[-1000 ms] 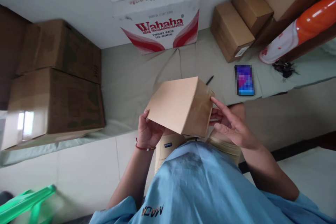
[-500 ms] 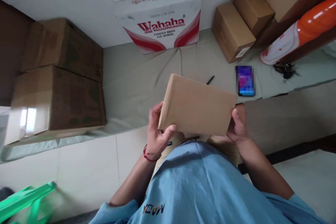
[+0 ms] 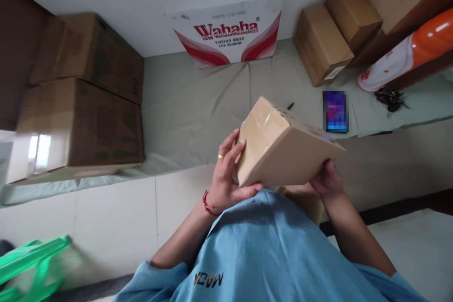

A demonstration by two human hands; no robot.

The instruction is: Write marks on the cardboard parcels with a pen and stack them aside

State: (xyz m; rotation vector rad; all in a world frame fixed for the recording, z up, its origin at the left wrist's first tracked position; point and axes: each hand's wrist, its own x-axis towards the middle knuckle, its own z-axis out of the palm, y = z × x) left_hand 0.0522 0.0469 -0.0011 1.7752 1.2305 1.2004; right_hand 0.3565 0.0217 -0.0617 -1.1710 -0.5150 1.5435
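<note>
A small brown cardboard box (image 3: 283, 155) is held tilted in front of my blue shirt, its taped end turned to the left and up. My left hand (image 3: 230, 174), with a ring and a red bracelet, grips the taped end, the thumb along the lower edge. At the lower right corner my right hand (image 3: 327, 179) holds the same box, some of its fingers hidden beneath. Just behind the box, a dark pen (image 3: 290, 105) lies partly hidden on the green-grey cloth (image 3: 184, 104).
Large cartons (image 3: 106, 127) stand at left, a white Wahaha carton (image 3: 230, 28) at the back. Smaller boxes (image 3: 322, 42), a phone (image 3: 335, 111), dark keys or similar clutter (image 3: 391, 99) and an orange-white bottle (image 3: 406, 52) are at right. A green bag (image 3: 38, 259) lies lower left.
The box has been tilted and turned, so its taped left end now shows. My left hand has moved right and up onto that end; my right hand has moved slightly right and down.
</note>
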